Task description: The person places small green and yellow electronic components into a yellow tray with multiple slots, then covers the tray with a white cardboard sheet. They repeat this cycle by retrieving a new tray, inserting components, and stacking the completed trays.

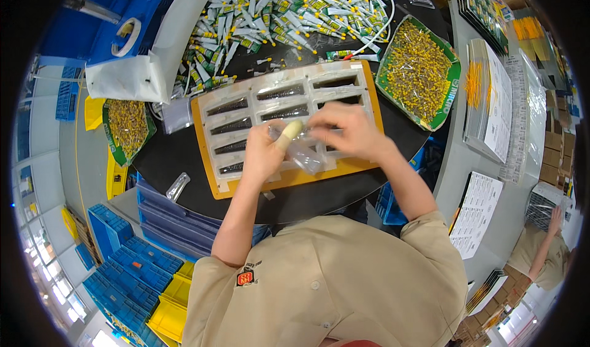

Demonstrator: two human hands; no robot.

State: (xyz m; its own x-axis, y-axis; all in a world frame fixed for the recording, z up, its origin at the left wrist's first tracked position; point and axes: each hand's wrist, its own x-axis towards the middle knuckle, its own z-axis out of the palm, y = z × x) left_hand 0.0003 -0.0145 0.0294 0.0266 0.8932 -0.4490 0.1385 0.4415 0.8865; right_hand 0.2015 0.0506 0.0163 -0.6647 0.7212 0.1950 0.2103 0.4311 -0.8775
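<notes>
My left hand (265,153), a pale yellow cover on its thumb, grips several clear plastic shells (305,157) that look nested together. The fingers of my right hand (350,130) are bent in a pinch beside the shells' upper end; motion blur hides what is between them. Both hands are over an orange-edged board (287,180) with a pale insert (255,108) whose tapered slots look dark. Clear plastic seems to line some slots. My hands cover the middle and lower right of the board.
Small white and green tubes with yellow tips (270,15) pile up behind the board. Open green boxes of yellow-headed pieces stand right (415,70) and left (127,122). A loose clear shell (178,186) lies on the black table (161,156). Another person's arm (547,242) shows far right.
</notes>
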